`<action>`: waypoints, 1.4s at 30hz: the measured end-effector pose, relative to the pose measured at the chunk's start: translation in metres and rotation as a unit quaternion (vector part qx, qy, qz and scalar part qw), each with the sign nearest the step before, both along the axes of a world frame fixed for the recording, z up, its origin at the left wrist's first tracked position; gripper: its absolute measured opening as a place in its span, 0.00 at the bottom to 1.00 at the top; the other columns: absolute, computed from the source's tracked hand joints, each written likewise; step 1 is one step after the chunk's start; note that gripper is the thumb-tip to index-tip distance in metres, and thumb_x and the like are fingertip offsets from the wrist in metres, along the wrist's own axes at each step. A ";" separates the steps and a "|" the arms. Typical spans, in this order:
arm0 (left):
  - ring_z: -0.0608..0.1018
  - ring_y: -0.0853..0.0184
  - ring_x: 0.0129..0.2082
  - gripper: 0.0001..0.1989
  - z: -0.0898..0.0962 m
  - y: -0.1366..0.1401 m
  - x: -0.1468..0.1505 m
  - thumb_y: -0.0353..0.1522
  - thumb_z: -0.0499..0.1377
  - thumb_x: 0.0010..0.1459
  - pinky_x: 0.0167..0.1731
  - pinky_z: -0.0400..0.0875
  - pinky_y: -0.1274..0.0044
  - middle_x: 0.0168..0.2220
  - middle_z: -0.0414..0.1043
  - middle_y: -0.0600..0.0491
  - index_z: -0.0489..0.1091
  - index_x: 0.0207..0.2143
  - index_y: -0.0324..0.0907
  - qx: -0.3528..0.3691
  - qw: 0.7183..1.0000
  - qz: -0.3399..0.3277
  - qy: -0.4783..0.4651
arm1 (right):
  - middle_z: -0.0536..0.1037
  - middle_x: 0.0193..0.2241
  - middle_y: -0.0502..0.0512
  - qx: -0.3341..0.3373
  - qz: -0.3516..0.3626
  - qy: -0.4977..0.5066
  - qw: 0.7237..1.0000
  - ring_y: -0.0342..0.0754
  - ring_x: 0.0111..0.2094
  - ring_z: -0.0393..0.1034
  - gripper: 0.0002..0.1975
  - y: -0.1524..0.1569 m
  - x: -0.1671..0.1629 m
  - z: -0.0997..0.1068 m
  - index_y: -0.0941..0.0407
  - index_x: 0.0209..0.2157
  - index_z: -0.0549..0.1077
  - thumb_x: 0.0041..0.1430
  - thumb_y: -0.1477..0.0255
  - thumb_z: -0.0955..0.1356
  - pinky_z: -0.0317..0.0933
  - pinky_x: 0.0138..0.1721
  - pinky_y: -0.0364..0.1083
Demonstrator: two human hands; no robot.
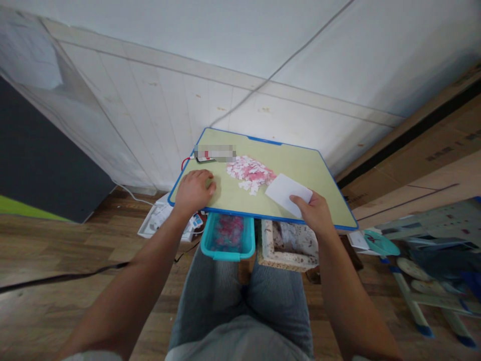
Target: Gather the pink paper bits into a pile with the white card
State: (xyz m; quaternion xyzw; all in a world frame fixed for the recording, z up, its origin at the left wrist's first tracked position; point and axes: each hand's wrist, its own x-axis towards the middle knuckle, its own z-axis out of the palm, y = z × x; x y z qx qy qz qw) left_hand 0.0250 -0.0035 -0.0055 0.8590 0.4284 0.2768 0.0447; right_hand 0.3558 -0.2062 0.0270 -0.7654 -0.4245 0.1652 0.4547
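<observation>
My right fingers (297, 201) are pinching a white card (283, 192) by its edge, probably to leave its face clear, while my left fingers (202, 175) are resting, loosely parted, on the bench (300, 160).

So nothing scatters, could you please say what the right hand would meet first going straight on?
Likely the pile of pink and white pieces, since the white card in the right hand points that way; the gap is unclear.

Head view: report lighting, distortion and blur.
Head view: soft light, with the wall darker at upper right; forearms stretched toward the lower corners; pink-and-white pieces slightly soft; pixelation masking part of the dark-edged device.
</observation>
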 end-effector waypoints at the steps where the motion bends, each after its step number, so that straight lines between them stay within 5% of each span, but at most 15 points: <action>1: 0.76 0.53 0.54 0.13 -0.001 0.000 0.000 0.35 0.56 0.63 0.58 0.67 0.60 0.50 0.78 0.45 0.75 0.47 0.44 0.003 1.000 0.001 0.002 | 0.85 0.39 0.60 0.003 -0.006 -0.002 1.000 0.57 0.37 0.78 0.24 0.000 -0.001 0.001 0.60 0.46 0.82 0.55 0.57 0.72 0.70 0.40 0.53; 15: 0.76 0.53 0.54 0.13 -0.002 0.000 0.000 0.35 0.56 0.64 0.57 0.67 0.60 0.50 0.78 0.46 0.74 0.48 0.44 0.007 1.000 0.011 0.001 | 0.85 0.43 0.61 0.023 0.016 0.017 0.999 0.57 0.40 0.78 0.23 0.004 -0.018 0.011 0.59 0.48 0.82 0.56 0.58 0.73 0.70 0.43 0.53; 29: 0.76 0.54 0.53 0.12 -0.006 0.004 -0.001 0.35 0.56 0.63 0.56 0.68 0.61 0.49 0.78 0.46 0.75 0.46 0.45 0.008 1.000 0.014 0.002 | 0.85 0.38 0.57 0.009 0.080 -0.164 0.983 0.55 0.37 0.77 0.18 0.057 -0.030 0.004 0.56 0.46 0.80 0.62 0.60 0.68 0.68 0.39 0.49; 42: 0.76 0.53 0.54 0.13 -0.004 0.001 0.000 0.35 0.56 0.63 0.57 0.67 0.61 0.50 0.78 0.45 0.75 0.47 0.45 0.002 1.000 0.018 -0.002 | 0.84 0.37 0.58 -0.010 0.063 -0.216 0.974 0.55 0.36 0.77 0.18 0.038 -0.031 0.016 0.55 0.46 0.80 0.64 0.58 0.66 0.66 0.39 0.49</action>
